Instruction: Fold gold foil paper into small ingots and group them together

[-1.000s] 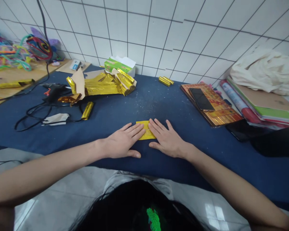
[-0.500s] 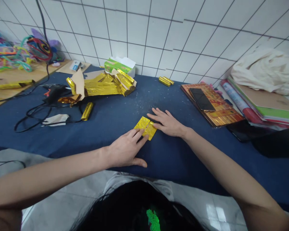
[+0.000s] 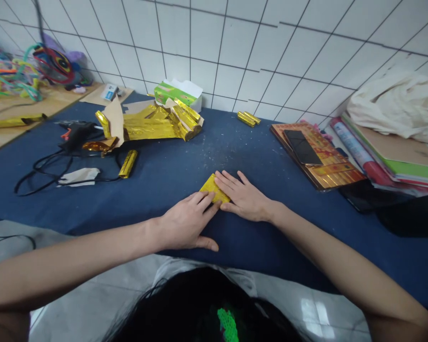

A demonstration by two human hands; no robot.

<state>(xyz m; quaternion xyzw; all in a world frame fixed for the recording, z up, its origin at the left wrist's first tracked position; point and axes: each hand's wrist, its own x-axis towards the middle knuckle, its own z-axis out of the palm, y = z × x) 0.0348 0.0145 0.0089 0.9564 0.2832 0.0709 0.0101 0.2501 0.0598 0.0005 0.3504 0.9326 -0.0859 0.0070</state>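
A small gold foil piece (image 3: 213,186) lies flat on the blue cloth (image 3: 171,175) near the table's front. My left hand (image 3: 187,221) rests with its fingertips on the lower left part of the foil, thumb stretched out to the side. From the right, my right hand (image 3: 245,197) lies flat over the foil's right part, its fingers extended and hiding some of it. The fingertips of both hands are close together.
Crumpled gold foil (image 3: 150,128), a green box (image 3: 174,94), a black glue gun (image 3: 79,135) with its cable and a gold roll (image 3: 128,164) are on the left. A phone (image 3: 302,147) lies on an orange patterned stack (image 3: 330,166) at right.
My right hand has moved left and slightly down onto the foil, covering its right part. My left hand has stayed nearly in place. The view has shifted slightly.
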